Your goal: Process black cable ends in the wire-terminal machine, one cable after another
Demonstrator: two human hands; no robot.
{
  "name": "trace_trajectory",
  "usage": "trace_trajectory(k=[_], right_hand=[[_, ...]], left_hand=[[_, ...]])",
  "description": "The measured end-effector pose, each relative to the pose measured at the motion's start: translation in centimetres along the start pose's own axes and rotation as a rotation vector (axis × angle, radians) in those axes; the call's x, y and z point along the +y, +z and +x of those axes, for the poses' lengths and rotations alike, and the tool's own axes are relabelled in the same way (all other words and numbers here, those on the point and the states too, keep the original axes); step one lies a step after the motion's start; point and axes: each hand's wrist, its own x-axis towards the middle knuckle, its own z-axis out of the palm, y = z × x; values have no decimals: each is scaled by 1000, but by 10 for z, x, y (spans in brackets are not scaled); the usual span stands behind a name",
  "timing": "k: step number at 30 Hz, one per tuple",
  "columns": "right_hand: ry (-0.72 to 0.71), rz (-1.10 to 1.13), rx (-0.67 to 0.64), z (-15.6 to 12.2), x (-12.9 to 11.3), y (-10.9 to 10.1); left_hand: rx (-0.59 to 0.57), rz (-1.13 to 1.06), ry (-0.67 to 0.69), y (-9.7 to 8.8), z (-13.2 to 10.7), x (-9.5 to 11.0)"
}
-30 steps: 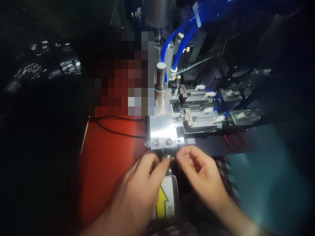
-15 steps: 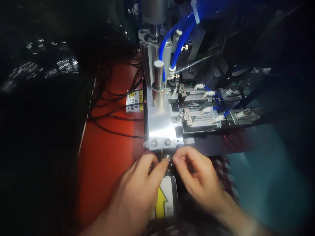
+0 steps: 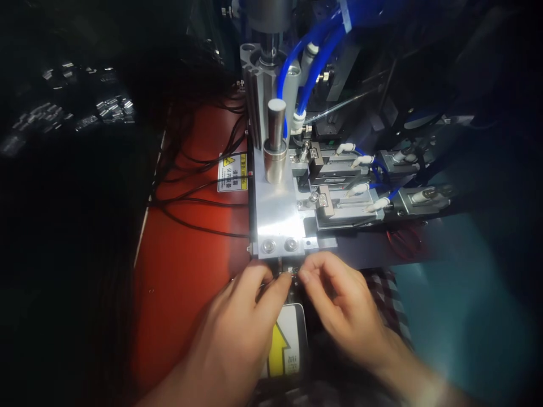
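Note:
My left hand (image 3: 240, 328) and my right hand (image 3: 339, 305) meet just below the front edge of a shiny metal plate (image 3: 278, 217) of a machine. Both pinch a tiny metal part (image 3: 291, 276) between thumb and forefinger, fingertips almost touching. The part is too small to name; it sits at a slot under the plate. A steel cylinder post (image 3: 276, 141) stands upright on the plate behind. A white label with a yellow arrow (image 3: 284, 342) lies under my left hand.
Blue air hoses (image 3: 314, 62) and grey pneumatic blocks (image 3: 352, 192) fill the right of the machine. Black cables (image 3: 195, 186) cross the red surface (image 3: 182, 271) near a warning sticker (image 3: 232, 172). Small shiny metal pieces (image 3: 76, 113) lie in the dark far left.
My right hand has closed in leftwards on the tiny part, so the fingertips of both hands now meet. The camera view shifted slightly.

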Motion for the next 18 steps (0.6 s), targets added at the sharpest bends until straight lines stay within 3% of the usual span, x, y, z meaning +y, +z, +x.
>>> trace_trajectory(k=[6, 12, 18], right_hand=[[163, 71, 2, -1, -1, 5], [427, 349, -18, 3, -2, 9], [369, 316, 12, -2, -3, 8]], left_hand=[[10, -24, -5, 0, -2, 0], [4, 4, -4, -1, -1, -2], [11, 13, 26, 1, -2, -2]])
